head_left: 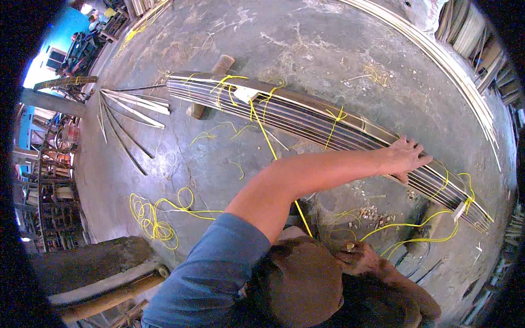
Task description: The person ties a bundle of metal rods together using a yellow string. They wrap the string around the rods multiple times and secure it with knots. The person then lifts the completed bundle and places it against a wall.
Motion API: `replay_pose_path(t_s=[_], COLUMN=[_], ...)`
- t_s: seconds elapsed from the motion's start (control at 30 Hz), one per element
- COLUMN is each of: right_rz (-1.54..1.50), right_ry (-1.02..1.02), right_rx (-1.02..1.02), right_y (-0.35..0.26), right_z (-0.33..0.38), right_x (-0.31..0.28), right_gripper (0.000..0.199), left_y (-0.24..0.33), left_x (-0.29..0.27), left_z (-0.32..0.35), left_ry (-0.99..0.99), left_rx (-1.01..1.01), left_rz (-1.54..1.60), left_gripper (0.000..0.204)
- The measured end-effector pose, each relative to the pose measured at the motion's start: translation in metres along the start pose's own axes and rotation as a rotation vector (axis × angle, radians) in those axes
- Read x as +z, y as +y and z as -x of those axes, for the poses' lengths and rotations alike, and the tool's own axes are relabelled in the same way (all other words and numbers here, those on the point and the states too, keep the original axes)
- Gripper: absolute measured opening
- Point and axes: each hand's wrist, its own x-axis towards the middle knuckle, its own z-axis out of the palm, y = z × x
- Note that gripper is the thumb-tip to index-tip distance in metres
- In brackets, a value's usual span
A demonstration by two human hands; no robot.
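A long bundle of thin wooden or bamboo strips [306, 125] lies slantwise on the floor, tied at several places with yellow cord [337, 116]. My left hand [406, 157] reaches across to its right part, fingers over the far edge and thumb at the near side, gripping it. Low in the middle, my right hand [359, 258] is closed close to my body. Loose yellow cord [402, 225] runs to it from the bundle's right end, where a pale block [459, 211] sits. Another pale block [246, 94] is tied in towards the left end.
A round wooden log [223, 64] lies under the bundle's left end. Loose strips [131, 106] fan out beyond it. Coiled yellow cord [156, 221] is on the floor at left, near a wooden bench [104, 279]. Long pale strips [437, 52] stretch along the far right.
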Motion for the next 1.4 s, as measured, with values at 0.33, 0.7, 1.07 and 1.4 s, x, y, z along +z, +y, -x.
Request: replay_pose_path(t_s=[0.33,0.7,1.07,1.4], right_rz=[-0.899,-0.081,0.518,0.685], right_ry=[0.302,0.513,0.692,0.638], right_rx=[0.006,0.705,0.755,0.674], right_y=[-0.049,0.057,0.179,0.149], right_z=[-0.089,-0.007,-0.015,-0.032], right_x=[-0.144,-0.084,-0.102,-0.113], right_gripper=[0.014,0.028,0.036,0.03], left_y=[-0.015,-0.011,-0.017,-0.103], left_x=[0.017,0.016,0.006,-0.11], left_z=[0.0,-0.006,0.044,0.32], left_ry=[-0.02,0.015,0.084,1.188], left_rx=[0.051,0.105,-0.068,-1.285], left_rz=[-0.087,-0.064,-0.099,-0.076], left_gripper=[0.109,0.106,0.051,0.065])
